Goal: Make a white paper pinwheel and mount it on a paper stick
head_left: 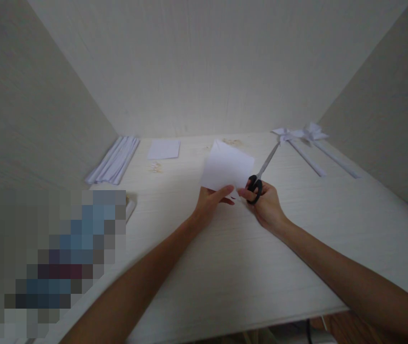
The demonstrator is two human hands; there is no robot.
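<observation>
Head view, what's in the hands?

Left hand [209, 203] is clamped on a white paper square [227, 165]: thumb on top, fingers underneath, at its near edge. Square is raised at a tilt above the middle of the table [189, 253].

Right hand?

Right hand [270, 205] is closed around the scissors [258, 177] by their black handles. Blades look together, pointing up and right, away from the paper. Right thumb sits just beside the square's near right corner, by a small white sliver [236, 193]. Can't tell if it pinches that too.

Blades against anything?

Tips overlap the left paper flower [285, 135] in view; contact unclear. Right paper flower [314, 133] lies just beside it, both on white sticks.

Other side?

Bundle of white rolls [113, 160] along the left wall, then a second square [164, 149] flat, small pale bits [155, 166] just nearer. Lower left is pixelated, unreadable.
</observation>
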